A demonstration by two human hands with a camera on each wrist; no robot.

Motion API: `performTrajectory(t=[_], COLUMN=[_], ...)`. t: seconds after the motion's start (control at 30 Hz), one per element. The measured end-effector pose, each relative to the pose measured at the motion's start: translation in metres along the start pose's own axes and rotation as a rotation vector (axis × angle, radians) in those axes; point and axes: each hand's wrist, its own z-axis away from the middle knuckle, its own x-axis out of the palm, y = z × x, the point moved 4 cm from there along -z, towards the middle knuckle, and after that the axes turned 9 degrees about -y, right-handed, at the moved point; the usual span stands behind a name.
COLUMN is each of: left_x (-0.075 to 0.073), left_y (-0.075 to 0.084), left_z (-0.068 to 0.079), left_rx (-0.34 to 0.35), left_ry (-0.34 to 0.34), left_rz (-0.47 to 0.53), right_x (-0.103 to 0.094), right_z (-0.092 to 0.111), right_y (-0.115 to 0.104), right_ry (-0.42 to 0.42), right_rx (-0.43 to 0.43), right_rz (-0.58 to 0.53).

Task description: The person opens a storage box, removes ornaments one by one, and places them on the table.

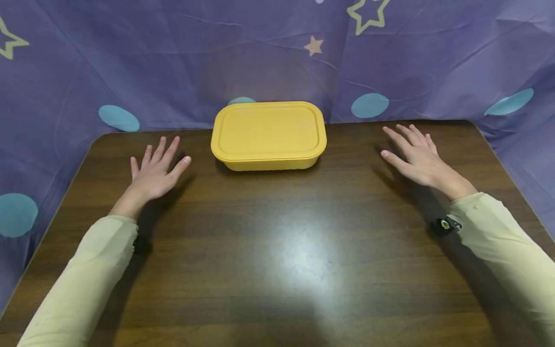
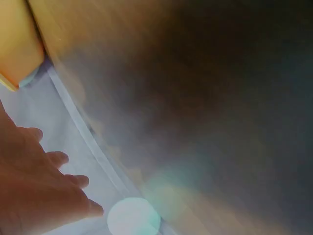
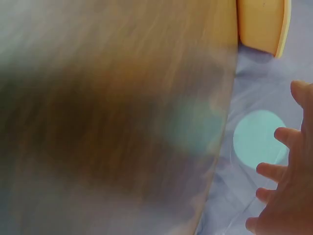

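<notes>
Box and 2 hands at a table, seen from the head and both wrists. The yellow box [image 1: 269, 136] stands upright at the far edge of the table [image 1: 269, 217], slightly left of the middle, its long side parallel to that edge. A yellow lid [image 1: 269, 130] with rounded corners covers its top; whether the box touches the cloth [image 1: 269, 58] behind cannot be told.

The left hand [image 1: 151, 180] lies left of the box and apart from it, palm down, its grip unclosed and unladen, with 5 fingers spread toward the far edge. The right hand [image 1: 418, 161], farther from the box on the right, mirrors this: grip likewise unclosed, fingers extended. Both cast shadows on the table.

Pale sleeves [image 1: 503, 246] cover both forearms; a dark device [image 1: 445, 225] shows at the right wrist. The table is brown with wood grain and bears a bright reflection in its middle. The purple cloth carries blue dots [image 1: 370, 105] and 3 stars [image 1: 314, 46], 2 of them in outline. Both wrist views show the table blurred.
</notes>
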Motion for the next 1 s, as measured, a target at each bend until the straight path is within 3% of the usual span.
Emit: performTrajectory(t=[0.3, 0.57, 0.87, 1.0], left_x=[0.0, -0.005, -0.007, -0.008], left_y=[0.026, 0.036, 0.039, 0.04], left_z=[-0.017, -0.03, -0.038, -0.041], left_rx=[0.084, 0.169, 0.27, 0.268], left_ry=[-0.039, -0.021, -0.036, -0.057], left_rz=[0.071, 0.13, 0.313, 0.365], right_x=[0.009, 0.016, 0.02, 0.02], right_z=[-0.025, -0.046, -0.065, -0.072], right_y=[-0.026, -0.049, -0.068, -0.073], right_ry=[-0.001, 0.016, -0.027, -0.053], right_rx=[-0.116, -0.186, -0.189, -0.178], right_rz=[-0.079, -0.097, -0.174, -0.191])
